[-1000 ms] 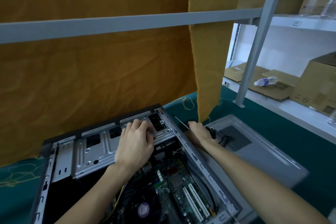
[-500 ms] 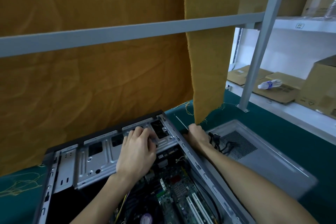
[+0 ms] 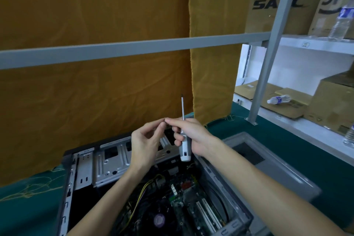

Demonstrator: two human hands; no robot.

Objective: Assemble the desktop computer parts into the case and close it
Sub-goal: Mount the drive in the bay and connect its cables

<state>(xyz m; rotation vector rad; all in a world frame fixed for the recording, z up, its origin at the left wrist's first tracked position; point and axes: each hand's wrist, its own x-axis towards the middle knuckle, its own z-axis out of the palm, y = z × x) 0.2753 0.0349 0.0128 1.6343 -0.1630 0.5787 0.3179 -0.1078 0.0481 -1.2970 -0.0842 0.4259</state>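
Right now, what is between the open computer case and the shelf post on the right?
In the head view, the grey side panel lies flat on the green table cover, beside the computer case and short of the shelf post.

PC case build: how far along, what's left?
Done: the motherboard with its cards and yellow cables sits inside the open case, and the metal drive cage is in. In hand: the right hand grips a screwdriver, tip up, while the left hand meets it fingertip to fingertip, possibly passing a screw; too small to tell. Left: the side panel lies beside the case, not fitted.
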